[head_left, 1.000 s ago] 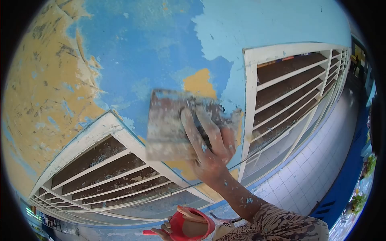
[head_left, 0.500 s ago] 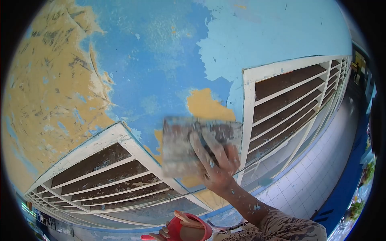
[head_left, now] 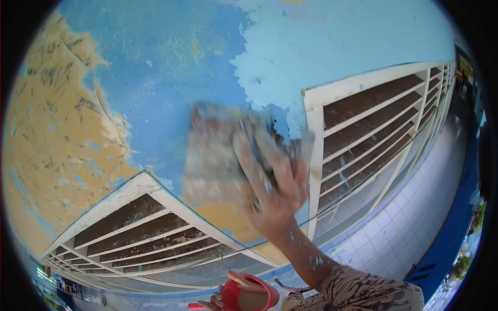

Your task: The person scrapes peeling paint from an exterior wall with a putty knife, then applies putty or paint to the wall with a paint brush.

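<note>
My right hand (head_left: 275, 202) reaches up to the wall with its fingers closed round the handle of a plastering trowel (head_left: 210, 166). The trowel's broad rectangular blade is smeared with grey and white and blurred by motion. It covers part of the blue and ochre wall (head_left: 171, 88) between two window frames; its contact edge is hidden. Low in view, my left hand (head_left: 213, 302) grips a red plastic dipper (head_left: 270, 295), its fingers round the outside. Smooth greyish-brown material (head_left: 250, 300) is inside, and a long pale-orange piece I cannot identify lies across the rim.
White-framed louvred windows stand at lower left (head_left: 148, 181) and right (head_left: 315, 119), with projecting edges near the trowel. A thin cable (head_left: 233, 252) crosses below them. White tiles (head_left: 386, 241) and a blue strip (head_left: 446, 249) run along the right side.
My right hand and the trowel have moved up and slightly left across the wall, over the ochre patch. The view has shifted a little. My left hand still holds the red dipper low down.
</note>
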### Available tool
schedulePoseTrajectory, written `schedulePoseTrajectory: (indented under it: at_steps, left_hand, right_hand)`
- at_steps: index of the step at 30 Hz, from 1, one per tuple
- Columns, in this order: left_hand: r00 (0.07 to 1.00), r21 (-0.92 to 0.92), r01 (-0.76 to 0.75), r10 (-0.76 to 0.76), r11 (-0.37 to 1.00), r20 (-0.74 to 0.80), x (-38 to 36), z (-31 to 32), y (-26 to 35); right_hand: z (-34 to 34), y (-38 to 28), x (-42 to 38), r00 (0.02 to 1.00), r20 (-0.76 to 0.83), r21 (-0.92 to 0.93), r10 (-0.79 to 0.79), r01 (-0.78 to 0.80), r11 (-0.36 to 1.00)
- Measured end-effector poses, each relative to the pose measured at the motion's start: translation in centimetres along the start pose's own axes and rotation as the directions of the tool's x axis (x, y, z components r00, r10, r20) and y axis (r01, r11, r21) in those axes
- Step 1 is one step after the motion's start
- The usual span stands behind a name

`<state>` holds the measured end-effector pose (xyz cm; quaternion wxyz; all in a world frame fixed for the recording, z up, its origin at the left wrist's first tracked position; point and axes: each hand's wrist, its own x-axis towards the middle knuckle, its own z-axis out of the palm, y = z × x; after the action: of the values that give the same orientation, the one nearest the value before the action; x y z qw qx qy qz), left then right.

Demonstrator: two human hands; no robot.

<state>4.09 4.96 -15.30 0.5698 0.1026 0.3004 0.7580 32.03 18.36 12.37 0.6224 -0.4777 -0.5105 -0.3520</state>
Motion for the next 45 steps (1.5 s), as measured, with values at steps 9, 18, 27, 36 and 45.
schedulePoseTrajectory:
  at_steps: [9, 18, 27, 36, 45]
  left_hand:
    - [0.998, -0.049, -0.044, 0.046, 0.998, 0.038, -0.3, 0.8, 0.9]
    - [0.99, -0.059, -0.091, 0.097, 0.994, 0.107, -1.5, 1.4, 1.3]
    - [0.996, -0.003, -0.084, 0.084, 0.996, 0.018, -2.1, 2.8, 1.1]
    - [0.995, -0.042, -0.068, 0.071, 0.997, 0.065, -3.2, 1.3, 1.3]
    - [0.996, -0.071, -0.078, 0.075, 0.994, -0.048, -3.7, 2.1, 1.6]
  right_hand:
    - [-0.4, -0.9, -1.8, 0.996, 0.042, 0.028, 0.074, -0.075, 0.997]
    - [-1.1, 0.0, 0.4, 0.995, 0.078, -0.012, 0.064, -0.063, 0.998]
    - [-1.3, -0.9, -1.9, 0.99, 0.086, 0.033, 0.115, -0.118, 0.992]
    - [-0.3, -0.3, 1.8, 0.996, 0.02, 0.049, -0.088, 0.087, 0.995]
    - [-0.5, -0.4, 1.5, 1.0, 0.016, 0.01, -0.006, 0.006, 1.0]
